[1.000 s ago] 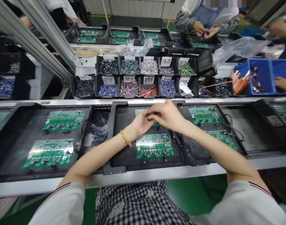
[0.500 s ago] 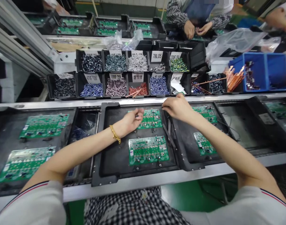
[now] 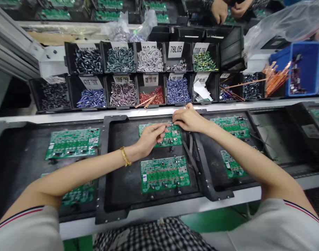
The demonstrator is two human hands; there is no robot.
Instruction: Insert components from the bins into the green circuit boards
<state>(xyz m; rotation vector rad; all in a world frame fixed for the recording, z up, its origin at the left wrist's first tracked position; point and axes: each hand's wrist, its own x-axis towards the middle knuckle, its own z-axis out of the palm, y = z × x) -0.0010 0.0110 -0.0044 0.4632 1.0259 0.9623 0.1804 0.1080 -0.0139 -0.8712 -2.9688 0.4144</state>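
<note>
Two green circuit boards lie in the black tray [image 3: 123, 195] before me, a far one [image 3: 172, 137] and a near one [image 3: 166, 174]. My left hand [image 3: 153, 137] is over the left part of the far board, thumb and fingers pinched together; what they hold is too small to name. At that board's upper right corner is my right hand [image 3: 187, 118], its fingertips closed and pointing down at the small parts there. Whether it grips a part cannot be made out. The near board is untouched.
Black bins of small parts [image 3: 150, 61] stand in two rows behind the trays. More boards lie in a left tray [image 3: 73, 143] and a right tray [image 3: 230, 127]. Blue bins [image 3: 303, 69] are at the right. A co-worker's hands [image 3: 219, 10] show at the top.
My left hand has closed its fingers into a pinch. My right hand has moved left and down onto the far board's corner. The left tray has shifted right, closer to the middle tray; the view has tilted down.
</note>
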